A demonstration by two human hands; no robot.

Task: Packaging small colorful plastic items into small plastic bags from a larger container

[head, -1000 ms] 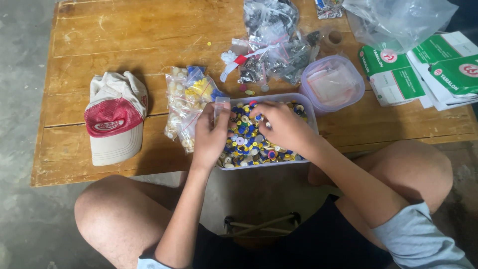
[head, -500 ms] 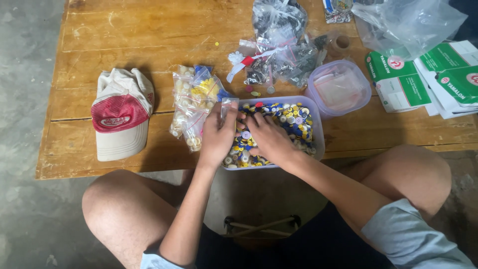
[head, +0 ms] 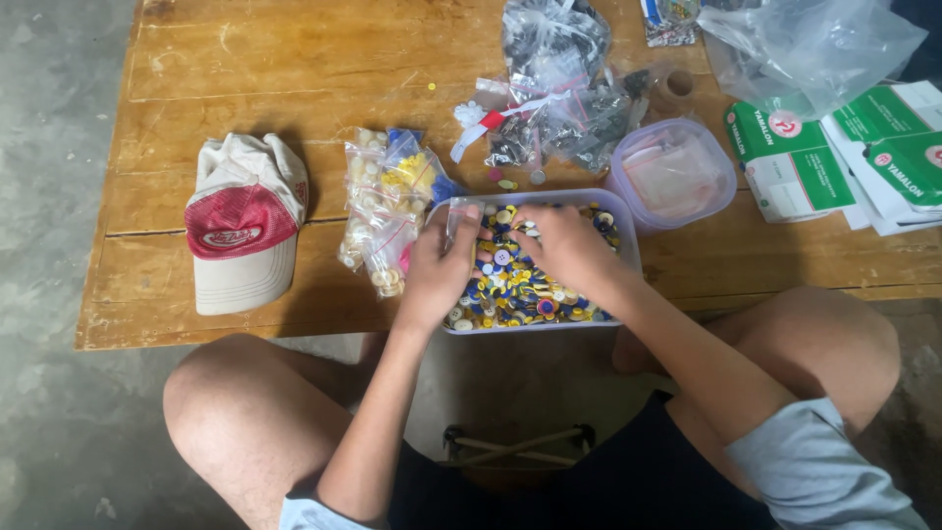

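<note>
Viewing the wooden table point(head: 245, 88) from above, several items cannot be fully made out. At the left, a red-and-cream cap point(head: 242, 234) lies flat on the boards, fully in view. Just right of it, small clear bags of pale and yellow buttons point(head: 388, 206) lie in a loose heap; their lower edge is partly covered by the left hand point(head: 439, 275).

The clear plastic tray of mixed buttons point(head: 535, 290) sits at the near table edge, directly in front of the person. Both hands cover much of its contents, so the middle and far left of the tray cannot be inspected. The left hand rests over the tray's left end, fingers curled inward; the thumb and forefinger appear to pinch a small clear bag point(head: 459, 218) at the tray's far left corner, though the grip itself is hard to confirm. The right hand point(head: 569, 243) lies palm down over the tray's far middle, fingers bent into the buttons. Whether it holds any button cannot be told, as the fingertips are hidden under the hand.

Beyond the tray, a pile of clear bags with dark contents point(head: 559, 108) is too jumbled to identify piece by piece. To the right, a lilac-rimmed round container point(head: 672, 177) stands just beside the tray. A large clear plastic bag point(head: 814, 44) and green-and-white packets point(head: 844, 147) are cut off by the top and right edges.
</note>
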